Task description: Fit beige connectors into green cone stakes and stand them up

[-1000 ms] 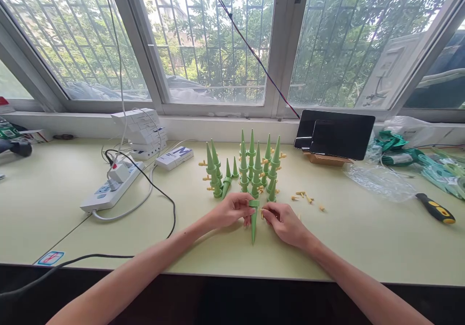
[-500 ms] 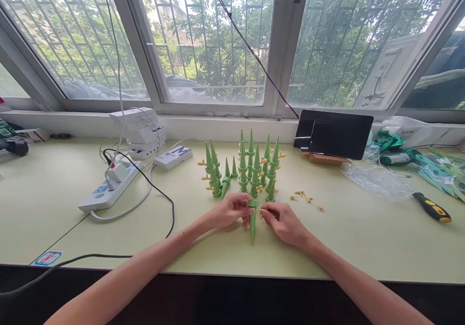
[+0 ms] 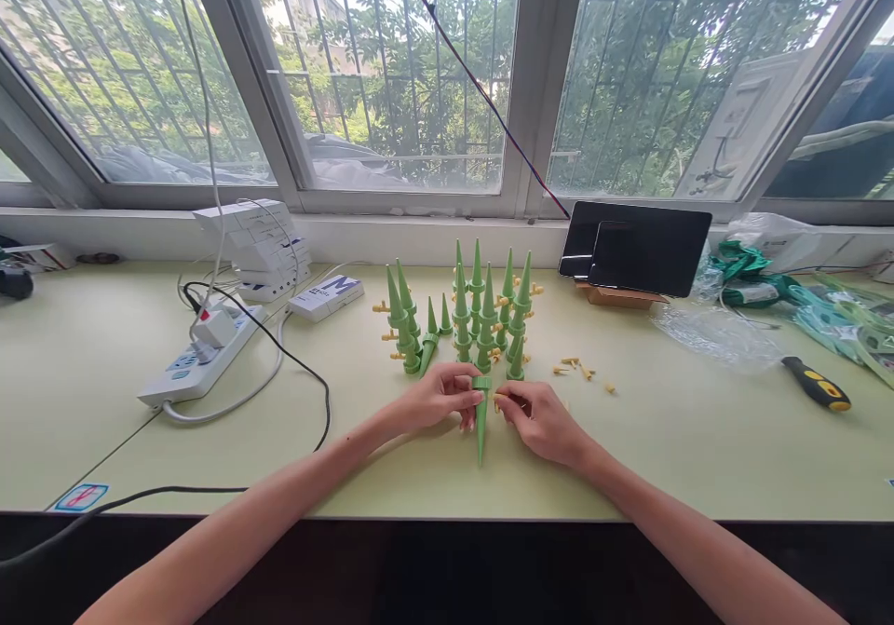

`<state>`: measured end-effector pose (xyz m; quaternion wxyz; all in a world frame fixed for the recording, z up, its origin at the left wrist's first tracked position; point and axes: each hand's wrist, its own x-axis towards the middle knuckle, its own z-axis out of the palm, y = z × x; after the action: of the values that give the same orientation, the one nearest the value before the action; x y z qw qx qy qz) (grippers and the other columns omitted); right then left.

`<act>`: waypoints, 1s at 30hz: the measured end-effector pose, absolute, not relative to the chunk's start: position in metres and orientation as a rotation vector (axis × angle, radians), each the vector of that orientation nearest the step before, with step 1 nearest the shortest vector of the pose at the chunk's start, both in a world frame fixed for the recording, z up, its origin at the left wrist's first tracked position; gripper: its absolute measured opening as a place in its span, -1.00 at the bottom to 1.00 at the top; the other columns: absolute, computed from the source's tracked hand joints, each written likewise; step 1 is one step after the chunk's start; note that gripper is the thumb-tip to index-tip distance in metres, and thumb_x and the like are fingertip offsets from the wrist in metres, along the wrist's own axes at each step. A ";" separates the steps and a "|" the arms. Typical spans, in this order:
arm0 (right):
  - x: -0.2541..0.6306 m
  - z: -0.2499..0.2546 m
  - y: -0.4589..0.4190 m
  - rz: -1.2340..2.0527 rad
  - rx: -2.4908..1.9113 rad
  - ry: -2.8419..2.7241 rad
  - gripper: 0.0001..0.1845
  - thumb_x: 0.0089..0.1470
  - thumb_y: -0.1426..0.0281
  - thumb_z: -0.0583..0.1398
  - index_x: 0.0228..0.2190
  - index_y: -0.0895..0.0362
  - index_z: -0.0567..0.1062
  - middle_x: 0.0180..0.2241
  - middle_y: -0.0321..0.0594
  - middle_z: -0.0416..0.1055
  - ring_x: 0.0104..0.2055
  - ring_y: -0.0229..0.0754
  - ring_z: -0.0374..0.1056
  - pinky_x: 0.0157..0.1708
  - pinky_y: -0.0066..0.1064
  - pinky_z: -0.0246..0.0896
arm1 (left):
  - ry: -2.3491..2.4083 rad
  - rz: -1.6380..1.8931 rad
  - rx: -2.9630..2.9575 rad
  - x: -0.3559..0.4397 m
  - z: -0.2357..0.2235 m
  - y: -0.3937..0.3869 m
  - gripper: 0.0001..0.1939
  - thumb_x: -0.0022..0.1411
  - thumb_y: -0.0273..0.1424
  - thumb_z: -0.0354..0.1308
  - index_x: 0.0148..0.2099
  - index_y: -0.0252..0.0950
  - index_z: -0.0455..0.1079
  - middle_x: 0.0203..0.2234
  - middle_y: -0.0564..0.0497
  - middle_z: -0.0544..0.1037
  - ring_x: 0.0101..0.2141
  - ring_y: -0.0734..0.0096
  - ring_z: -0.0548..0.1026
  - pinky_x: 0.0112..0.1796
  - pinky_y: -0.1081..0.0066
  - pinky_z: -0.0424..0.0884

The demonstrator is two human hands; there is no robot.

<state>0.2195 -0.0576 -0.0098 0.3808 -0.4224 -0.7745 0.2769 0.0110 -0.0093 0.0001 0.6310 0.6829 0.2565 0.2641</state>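
Observation:
Between its thumb and fingers, my left hand [image 3: 440, 396] holds a green plant watering spike [image 3: 481, 425], its point down and its collar at the top. Just right of the spike, my right hand [image 3: 539, 420] pinches a small yellow valve piece [image 3: 497, 403]. The valve and the spike look slightly apart. Behind my hands stand several stacked green spikes [image 3: 461, 313], points up, many with yellow valves sticking out sideways. Another stack of spikes [image 3: 401, 322] is on the left, beside a leaning spike [image 3: 428, 350]. Loose yellow valves [image 3: 587, 373] lie to the right.
A white power strip [image 3: 202, 355] with cables lies left, near a white box [image 3: 327, 297] and stacked white pieces [image 3: 255, 248]. A dark tablet [image 3: 639, 248] leans at the back right. Farther right are a screwdriver [image 3: 817, 383] and plastic bags [image 3: 719, 336].
The camera view has shifted a little, so everything sits slightly farther left and higher. Both hands keep their holds, with the spike and valve nearly unmoved relative to each other.

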 end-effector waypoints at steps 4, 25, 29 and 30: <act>0.221 -0.006 -0.058 0.854 -1.101 -1.938 -0.67 0.23 0.35 0.06 -0.56 0.14 0.34 -0.63 -0.34 0.21 -0.57 -0.31 0.08 -0.55 -0.44 -0.03 | 0.577 0.624 1.622 0.012 0.002 -0.010 -0.70 0.23 -0.22 0.24 -0.18 -0.38 0.41 -0.59 0.02 0.52 -0.58 0.41 0.52 -0.48 0.44 0.46; 0.221 -0.008 -0.059 0.769 -1.091 -1.998 -0.67 0.24 0.35 0.06 -0.56 0.13 0.31 -0.62 -0.35 0.17 -0.55 -0.30 0.03 -0.53 -0.43 -0.06 | 0.606 0.576 1.549 0.011 0.002 -0.010 -0.66 0.21 -0.20 0.26 -0.12 -0.38 0.42 -0.57 0.03 0.51 -0.57 0.42 0.53 -0.50 0.46 0.47; 0.220 -0.011 -0.060 0.564 -1.033 -2.044 -0.71 0.25 0.37 0.04 -0.52 0.12 0.32 -0.57 -0.30 0.23 -0.52 -0.27 0.07 -0.47 -0.40 0.00 | 0.596 0.532 1.472 0.010 0.004 -0.009 -0.65 0.20 -0.20 0.26 -0.13 -0.39 0.40 -0.56 0.03 0.51 -0.56 0.45 0.51 -0.51 0.47 0.47; 0.219 -0.011 -0.060 0.550 -1.025 -2.049 -0.72 0.25 0.38 0.04 -0.51 0.12 0.32 -0.56 -0.29 0.25 -0.52 -0.26 0.08 -0.46 -0.40 0.01 | 0.590 0.533 1.464 0.010 0.004 -0.008 -0.65 0.21 -0.20 0.26 -0.13 -0.39 0.40 -0.56 0.03 0.51 -0.57 0.45 0.51 -0.51 0.48 0.47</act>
<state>0.2195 -0.0598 -0.0113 0.3827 -0.4019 -0.8034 0.2158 0.0099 -0.0084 0.0043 0.6725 0.6503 0.2622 0.2369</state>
